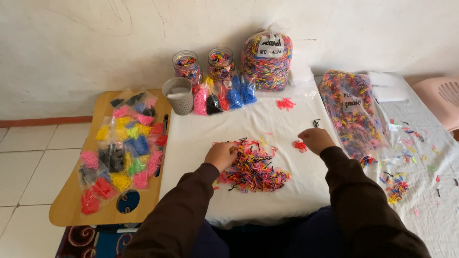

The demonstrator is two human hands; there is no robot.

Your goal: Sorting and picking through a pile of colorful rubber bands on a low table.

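A heap of small mixed-colour elastic bands (256, 167) lies on a white cloth (215, 129) in front of me. My left hand (221, 155) rests curled on the heap's left edge, fingers among the bands. My right hand (315, 140) hovers to the right of the heap, fingers bent down beside a small red clump of bands (300, 146); whether it pinches any cannot be seen. A pink clump (285, 103) lies further back, and a small dark band (316, 123) sits just beyond my right hand.
Two jars (187, 66) and a large tied bag (267, 59) of bands stand by the wall, with small single-colour packets (224, 98) and a grey cup (178, 95). A wooden tray table (71, 210) at left holds sorted packets. Another big bag (354, 112) lies right.
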